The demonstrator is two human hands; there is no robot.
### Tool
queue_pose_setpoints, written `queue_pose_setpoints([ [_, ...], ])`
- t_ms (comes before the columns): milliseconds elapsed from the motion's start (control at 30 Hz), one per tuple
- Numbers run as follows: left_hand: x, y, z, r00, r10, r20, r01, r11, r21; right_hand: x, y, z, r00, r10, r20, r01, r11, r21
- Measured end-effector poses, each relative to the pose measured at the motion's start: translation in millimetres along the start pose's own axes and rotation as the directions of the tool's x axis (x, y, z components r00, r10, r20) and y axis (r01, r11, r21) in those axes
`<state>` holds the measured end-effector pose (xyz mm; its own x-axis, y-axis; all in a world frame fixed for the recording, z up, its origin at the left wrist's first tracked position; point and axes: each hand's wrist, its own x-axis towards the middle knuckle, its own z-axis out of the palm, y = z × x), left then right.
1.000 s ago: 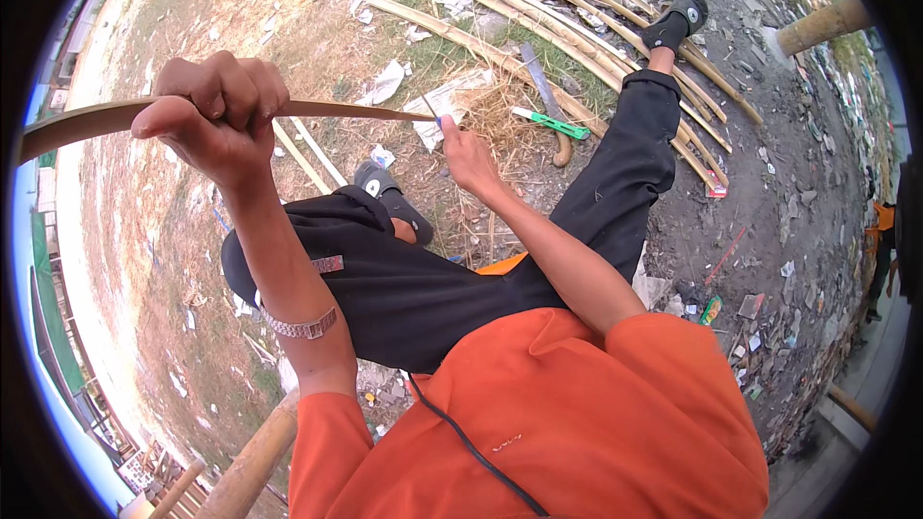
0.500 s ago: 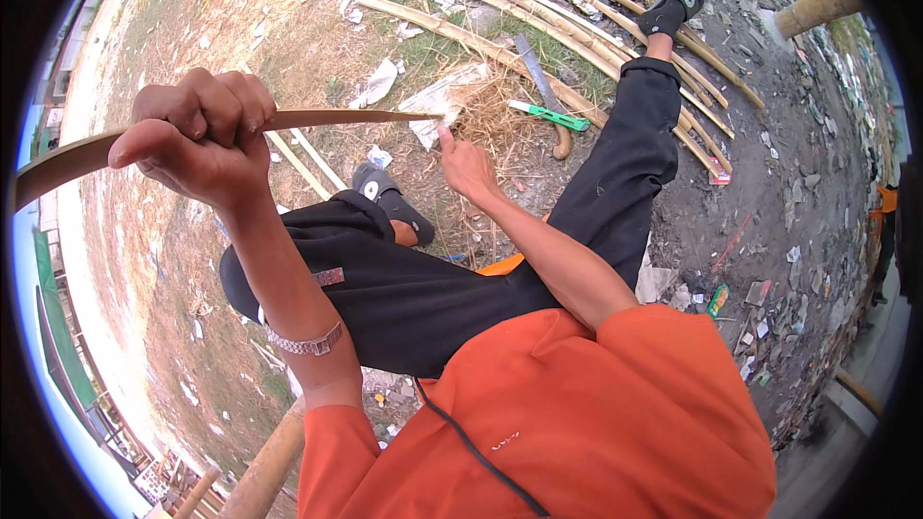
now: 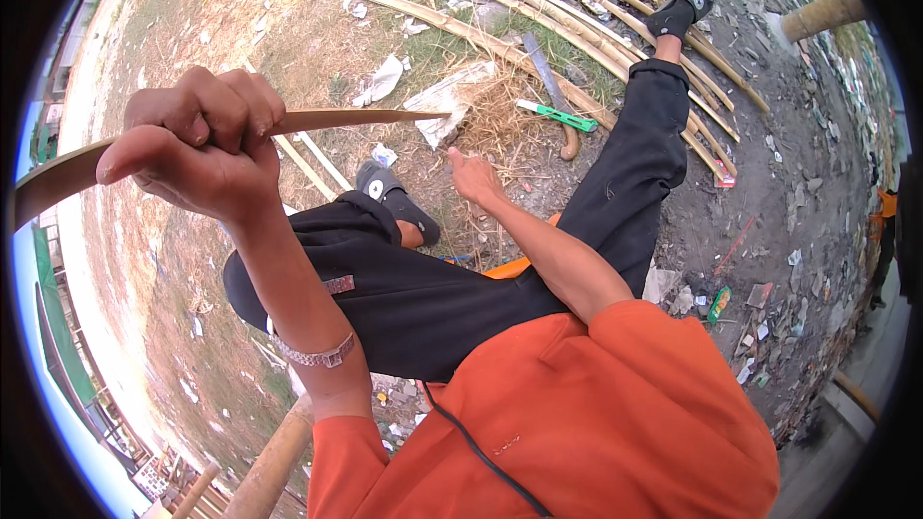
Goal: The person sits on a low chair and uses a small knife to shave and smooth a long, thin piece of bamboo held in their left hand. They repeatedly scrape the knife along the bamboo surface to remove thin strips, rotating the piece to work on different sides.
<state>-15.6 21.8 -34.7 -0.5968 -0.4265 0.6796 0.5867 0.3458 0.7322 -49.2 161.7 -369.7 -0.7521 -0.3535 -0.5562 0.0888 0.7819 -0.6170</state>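
Observation:
My left hand [image 3: 207,130] is raised and closed round a long, thin bamboo strip [image 3: 361,118]. The strip bends away past the left rim, and its far end tapers to a point above the ground. Lower and to the right, my right hand [image 3: 476,178] is apart from the strip's tip, with its thumb side forward and its fingers curled. Whatever the curled fingers may hold is hidden. On the ground beyond lie a green utility knife [image 3: 565,117] and a long metal blade [image 3: 545,72] with a curved wooden handle [image 3: 570,142].
Straw shavings [image 3: 500,115] lie beside a pale flattened sack [image 3: 437,101]. Several split bamboo lengths [image 3: 567,29] cross the ground under my outstretched right leg [image 3: 630,163]. Thick bamboo poles stand at lower left [image 3: 274,461] and upper right [image 3: 822,14]. Litter covers the dark soil.
My right hand has come down and away from the strip's tip, leaving a gap. My left hand keeps its grip on the strip, nearly in the same place.

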Motion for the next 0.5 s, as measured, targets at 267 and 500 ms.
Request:
queue_pose_setpoints([
  [267, 2, -1, -9, 0.989, 0.050, -0.141, -0.018, 0.976, 0.216, -24, -45, -32, 0.996, 0.064, -0.057, -0.044, 0.952, 0.303],
  [500, 3, 1, -2, 0.981, 0.035, -0.192, 0.025, 0.954, 0.300, -23, -67, -28, 0.993, -0.022, -0.113, 0.043, 0.980, 0.193],
])
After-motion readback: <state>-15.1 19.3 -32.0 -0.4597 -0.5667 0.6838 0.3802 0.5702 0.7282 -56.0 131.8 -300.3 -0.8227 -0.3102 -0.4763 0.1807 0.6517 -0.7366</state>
